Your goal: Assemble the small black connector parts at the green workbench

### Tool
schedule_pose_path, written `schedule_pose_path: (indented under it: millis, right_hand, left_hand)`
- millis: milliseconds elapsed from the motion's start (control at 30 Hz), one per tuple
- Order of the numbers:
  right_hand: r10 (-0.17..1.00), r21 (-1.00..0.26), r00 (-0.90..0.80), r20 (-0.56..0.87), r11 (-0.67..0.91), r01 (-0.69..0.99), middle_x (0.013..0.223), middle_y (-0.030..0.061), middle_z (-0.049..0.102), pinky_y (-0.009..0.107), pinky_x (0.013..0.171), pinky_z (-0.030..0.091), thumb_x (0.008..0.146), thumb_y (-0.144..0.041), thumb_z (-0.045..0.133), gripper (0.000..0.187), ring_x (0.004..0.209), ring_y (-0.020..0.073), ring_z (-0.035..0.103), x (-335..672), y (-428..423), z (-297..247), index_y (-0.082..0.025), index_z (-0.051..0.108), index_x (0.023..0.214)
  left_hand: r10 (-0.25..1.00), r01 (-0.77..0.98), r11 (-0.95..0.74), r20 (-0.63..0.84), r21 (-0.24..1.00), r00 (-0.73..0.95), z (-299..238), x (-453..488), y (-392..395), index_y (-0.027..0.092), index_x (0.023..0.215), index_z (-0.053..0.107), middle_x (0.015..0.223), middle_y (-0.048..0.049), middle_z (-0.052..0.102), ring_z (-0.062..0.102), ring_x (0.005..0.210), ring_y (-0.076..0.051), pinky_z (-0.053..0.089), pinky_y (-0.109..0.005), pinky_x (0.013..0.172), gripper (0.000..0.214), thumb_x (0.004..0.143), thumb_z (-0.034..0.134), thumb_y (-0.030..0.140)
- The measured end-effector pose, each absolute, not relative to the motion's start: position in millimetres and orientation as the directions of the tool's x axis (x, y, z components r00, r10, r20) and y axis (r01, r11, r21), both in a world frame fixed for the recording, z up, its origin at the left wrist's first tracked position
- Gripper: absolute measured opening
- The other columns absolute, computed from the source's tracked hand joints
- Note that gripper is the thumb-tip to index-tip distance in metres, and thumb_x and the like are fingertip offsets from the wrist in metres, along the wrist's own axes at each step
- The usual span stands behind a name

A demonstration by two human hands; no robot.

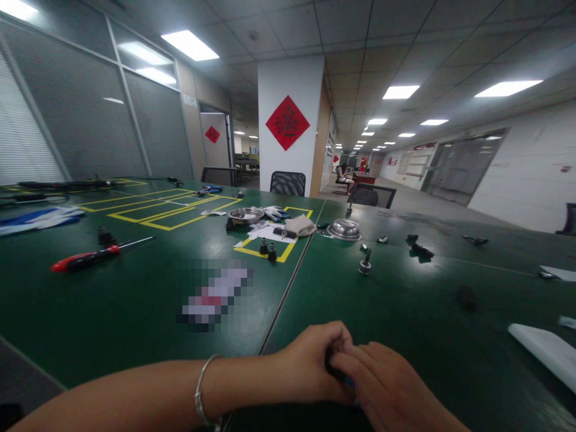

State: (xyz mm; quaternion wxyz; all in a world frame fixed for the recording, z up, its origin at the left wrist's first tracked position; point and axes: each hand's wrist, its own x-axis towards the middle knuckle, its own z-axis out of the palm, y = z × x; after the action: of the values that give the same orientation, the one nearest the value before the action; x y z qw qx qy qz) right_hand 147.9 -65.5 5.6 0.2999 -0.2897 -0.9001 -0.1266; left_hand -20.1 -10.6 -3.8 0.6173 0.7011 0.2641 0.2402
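Note:
Close to the table's near edge my left hand (310,363), with a silver bangle on its wrist, is closed around a small dark object (335,369). My right hand (387,381) presses against it from the other side, fingers folded over the same piece. Only a black, slightly bluish sliver shows between the hands, so its kind is hidden. Beyond them lies a blurred-out flat rectangular item (218,297), apart from both hands. A small round metal part with a dark stem (365,266) stands on the green table (288,336) ahead of my right hand.
A red-and-black screwdriver (87,258) lies at left. Two dark fittings (267,249) stand inside yellow tape, near a metal dish (246,215), a cloth (300,225) and an upturned metal bowl (344,228). Black parts (420,250) and a white slab (546,354) are at right.

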Motion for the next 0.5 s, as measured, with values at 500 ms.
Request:
schedule_pose_path:
  millis: [500]
  right_hand:
    - [0.306, 0.277, -0.755, 0.58, 0.797, 0.536, 0.082, 0.0042, 0.063, 0.029, 0.064, 0.04, 0.102, -0.011, 0.019, 0.038, 0.068, 0.0173, 0.054, 147, -66, 12, -0.014, 0.057, 0.103]
  left_hand:
    - [0.637, 0.116, -0.182, 0.027, 0.977, 0.771, 5, -21, -10, 0.017, 0.073, 0.046, 0.064, 0.0106, 0.047, 0.038, 0.057, -0.006, 0.029, -0.019, 0.049, 0.056, 0.039, 0.09, 0.028]
